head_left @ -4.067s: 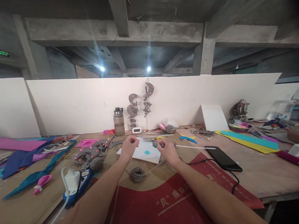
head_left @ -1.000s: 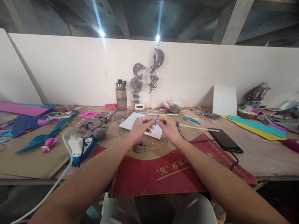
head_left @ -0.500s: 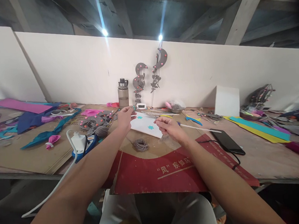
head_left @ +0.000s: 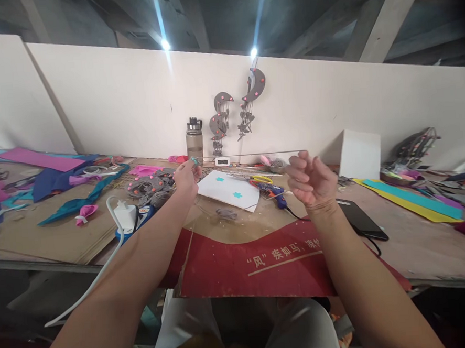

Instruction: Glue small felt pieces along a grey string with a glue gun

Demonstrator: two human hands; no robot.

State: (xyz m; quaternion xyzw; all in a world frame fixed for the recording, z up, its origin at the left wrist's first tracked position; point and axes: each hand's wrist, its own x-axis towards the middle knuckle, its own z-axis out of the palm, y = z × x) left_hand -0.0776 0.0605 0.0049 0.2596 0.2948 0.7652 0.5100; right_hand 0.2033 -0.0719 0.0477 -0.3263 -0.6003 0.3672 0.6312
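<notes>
A grey yarn strand runs taut and nearly level between my two hands. My left hand is closed on a small teal piece at the strand's left end. At the other end my right hand pinches the strand, with its palm turned partly up. Below them, a white board carries two teal flower shapes. A small grey yarn bundle rests on the brown cardboard in front of the board, blurred, with a strand rising toward my right hand.
A blue glue gun and yellow-handled scissors lie right of the board. A bottle stands behind it. On the right is a black phone; at left, a white charger with its cable. Moon-shaped hangings hang on the wall.
My right hand has moved right and slightly up, away from my left hand, drawing the strand out straight. The glue gun and scissors now show more fully. The yarn bundle has shifted slightly.
</notes>
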